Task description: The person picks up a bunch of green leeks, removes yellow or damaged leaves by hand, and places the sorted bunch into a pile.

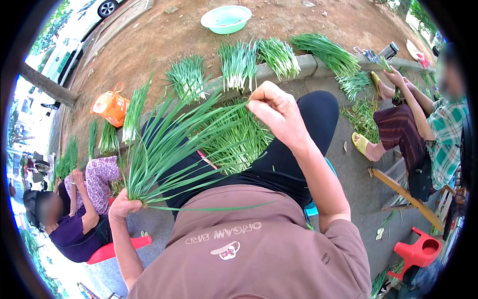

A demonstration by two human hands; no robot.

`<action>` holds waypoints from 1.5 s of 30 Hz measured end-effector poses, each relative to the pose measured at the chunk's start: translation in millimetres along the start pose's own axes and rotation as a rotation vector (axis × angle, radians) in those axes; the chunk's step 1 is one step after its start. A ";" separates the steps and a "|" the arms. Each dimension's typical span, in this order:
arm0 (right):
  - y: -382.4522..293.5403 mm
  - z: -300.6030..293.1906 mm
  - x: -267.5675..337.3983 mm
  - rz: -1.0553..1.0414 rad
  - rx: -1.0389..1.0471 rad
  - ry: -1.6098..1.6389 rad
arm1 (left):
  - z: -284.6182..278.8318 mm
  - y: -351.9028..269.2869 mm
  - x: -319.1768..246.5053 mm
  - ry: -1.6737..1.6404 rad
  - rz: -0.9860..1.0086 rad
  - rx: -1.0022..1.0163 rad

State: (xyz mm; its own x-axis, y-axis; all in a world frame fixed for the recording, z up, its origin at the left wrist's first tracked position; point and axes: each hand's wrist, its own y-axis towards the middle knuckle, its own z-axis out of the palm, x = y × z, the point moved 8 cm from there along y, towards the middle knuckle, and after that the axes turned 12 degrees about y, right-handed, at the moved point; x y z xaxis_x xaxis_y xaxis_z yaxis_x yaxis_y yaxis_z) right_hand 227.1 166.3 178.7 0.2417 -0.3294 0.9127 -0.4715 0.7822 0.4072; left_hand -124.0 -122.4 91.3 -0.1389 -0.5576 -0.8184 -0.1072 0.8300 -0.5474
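My left hand point(126, 205) is closed around the base of a fanned bunch of green Chinese chives point(164, 157), whose long leaves spread up and to the right. Thumb and fingertips of my right hand point(274, 112) pinch the tip of a leaf at the fan's upper right. Between my knees, lower down, lies a heap of loose chives point(239, 138). Sorted bundles with pale stems rest along the kerb in front: one bundle point(188, 76) at centre left, another point(238, 63) at the middle, and a further one point(280, 58) to its right.
A pale green basin point(226, 20) sits on bare soil beyond the kerb point(307, 65). An orange bag point(111, 105) stands at the left. Seated people on both sides handle greens. At the lower right are a red plastic stool point(418, 248) and a wooden-framed seat point(407, 194).
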 end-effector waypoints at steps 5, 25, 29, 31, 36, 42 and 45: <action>2.7 13.6 -19.4 0.234 -0.058 0.539 | 2.1 1.5 4.0 -0.049 -0.015 0.032; -1.4 26.7 -40.6 0.257 0.149 0.330 | -11.5 5.2 20.6 -0.145 0.022 0.044; -6.2 48.2 -24.4 0.112 0.237 0.164 | -10.6 6.7 22.4 -0.156 0.009 0.087; -6.6 55.7 -17.4 0.114 0.241 0.138 | -8.3 6.1 20.0 -0.160 0.002 0.092; -6.1 65.3 -4.7 -0.053 0.274 0.006 | -4.9 3.7 11.0 -0.093 0.022 0.060; -11.1 69.2 1.6 -0.234 0.216 -0.285 | -0.9 5.1 3.3 -0.057 0.032 0.064; -12.4 72.3 -0.1 -0.276 0.209 -0.331 | 2.1 4.1 -2.3 -0.043 0.028 0.057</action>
State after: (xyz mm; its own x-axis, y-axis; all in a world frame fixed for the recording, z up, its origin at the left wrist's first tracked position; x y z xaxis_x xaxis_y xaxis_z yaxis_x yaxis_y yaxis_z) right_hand 171.6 118.4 176.0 0.1151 -0.6872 0.7173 -0.5960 0.5300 0.6033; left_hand -122.0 -117.7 90.6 -0.0987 -0.5344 -0.8394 -0.0472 0.8451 -0.5325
